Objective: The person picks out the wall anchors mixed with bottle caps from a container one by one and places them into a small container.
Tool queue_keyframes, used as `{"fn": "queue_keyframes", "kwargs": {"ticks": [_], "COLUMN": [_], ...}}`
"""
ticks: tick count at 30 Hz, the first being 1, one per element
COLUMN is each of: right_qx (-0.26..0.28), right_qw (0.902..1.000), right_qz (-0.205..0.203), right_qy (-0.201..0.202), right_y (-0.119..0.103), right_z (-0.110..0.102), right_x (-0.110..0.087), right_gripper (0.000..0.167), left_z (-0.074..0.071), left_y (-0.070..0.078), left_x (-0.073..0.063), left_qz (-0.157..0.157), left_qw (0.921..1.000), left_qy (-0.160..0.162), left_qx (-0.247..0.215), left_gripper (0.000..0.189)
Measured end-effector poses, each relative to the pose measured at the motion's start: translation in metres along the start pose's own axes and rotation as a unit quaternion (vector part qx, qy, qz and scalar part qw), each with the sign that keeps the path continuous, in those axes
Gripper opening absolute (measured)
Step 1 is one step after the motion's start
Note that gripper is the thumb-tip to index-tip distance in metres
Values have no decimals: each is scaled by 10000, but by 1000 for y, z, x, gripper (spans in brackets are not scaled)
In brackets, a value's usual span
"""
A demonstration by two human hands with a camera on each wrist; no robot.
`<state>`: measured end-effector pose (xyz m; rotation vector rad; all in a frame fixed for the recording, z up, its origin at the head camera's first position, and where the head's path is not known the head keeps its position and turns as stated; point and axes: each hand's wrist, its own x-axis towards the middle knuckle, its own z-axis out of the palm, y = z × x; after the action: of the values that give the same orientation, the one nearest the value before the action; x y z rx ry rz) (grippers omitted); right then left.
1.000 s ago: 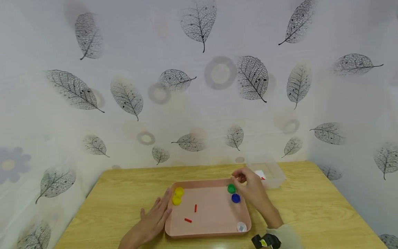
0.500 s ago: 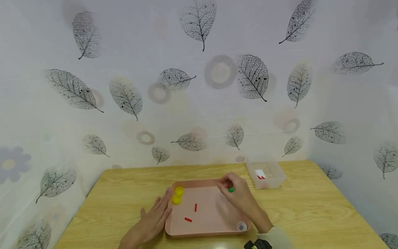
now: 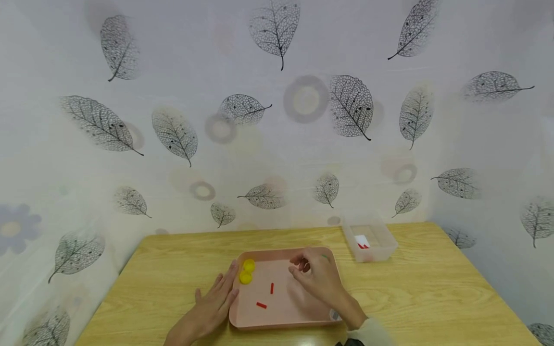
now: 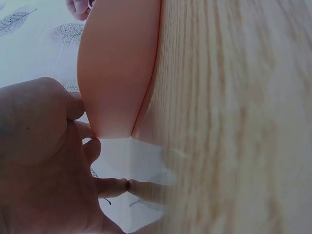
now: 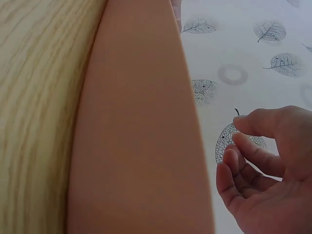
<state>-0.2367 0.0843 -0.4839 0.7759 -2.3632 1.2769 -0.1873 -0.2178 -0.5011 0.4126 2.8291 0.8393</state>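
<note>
A pink tray (image 3: 298, 310) lies on the table. My left hand (image 3: 212, 307) rests along its left side with fingers extended; in the left wrist view the hand (image 4: 44, 161) touches the tray wall. Over the tray's right half hovers my right hand (image 3: 320, 278), fingers loosely curled. In the right wrist view nothing shows between thumb and index finger of that hand (image 5: 273, 165). Two short red sticks (image 3: 272, 288) lie apart on the tray floor. Two yellow round caps (image 3: 248, 265) sit at the far left corner. A green cap (image 3: 325, 256) is mostly hidden behind the right hand.
A translucent box (image 3: 382, 253) stands behind the tray on the right, containing a white piece (image 3: 361, 239) and red sticks (image 3: 363, 246). At the tray's near right corner is a whitish round cap (image 3: 334, 315), partly covered. A leaf-patterned sheet (image 3: 277, 154) backs the table (image 3: 433, 288).
My right hand has moved left and nearer from the tray's far right edge, now covering the blue cap and most of the green one. The left hand stays put.
</note>
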Motion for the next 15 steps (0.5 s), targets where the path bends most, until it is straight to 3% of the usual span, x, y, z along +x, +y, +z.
{"fn": "queue_keyframes", "kwargs": {"ticks": [5,15], "right_qx": [338,690], "right_qw": [9973,9911], "right_qz": [479,647], "right_qy": [-450,-940], "right_y": [-1,1], "right_z": [8,27], "right_x": [-3,-6], "right_gripper": [11,15], "left_z": [0,1], "left_y": [0,-1], "left_x": [0,0], "left_qz": [-3,34], "left_qw": [10000,10000], "left_qy": [11,60], "left_qx": [24,37], "left_gripper": [63,63]}}
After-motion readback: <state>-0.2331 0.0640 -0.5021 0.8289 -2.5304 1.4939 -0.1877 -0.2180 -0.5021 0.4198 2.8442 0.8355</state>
